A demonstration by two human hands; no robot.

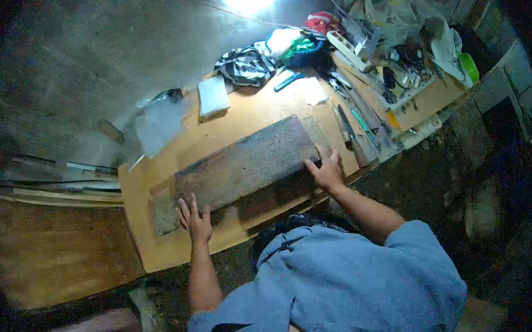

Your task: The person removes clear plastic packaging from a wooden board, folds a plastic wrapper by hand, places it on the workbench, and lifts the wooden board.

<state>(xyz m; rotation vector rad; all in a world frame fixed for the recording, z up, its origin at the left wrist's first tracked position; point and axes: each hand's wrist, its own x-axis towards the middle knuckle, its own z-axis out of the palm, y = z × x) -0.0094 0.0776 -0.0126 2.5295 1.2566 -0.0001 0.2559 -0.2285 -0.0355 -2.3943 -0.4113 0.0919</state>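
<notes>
A long dark wooden board point(244, 161) lies at a slant over a thinner greyish sheet point(164, 215) on the light tabletop. My left hand point(196, 222) is at the board's near left corner, its fingers stretched out and spread. At the right end, my right hand point(328, 169) has its thumb and bent fingers round the near corner of the board. A dark band of shadow runs under the board's near edge. What touches the board's underside is hidden.
Behind the board are a stack of white sheets point(213, 96), a striped black-and-white cloth point(246, 65) and a blue-handled tool point(289, 81). To the right lie a knife point(345, 123), a green-handled tool point(361, 122) and a white tray point(417, 99) of small tools. Wood strips point(67, 198) lie left.
</notes>
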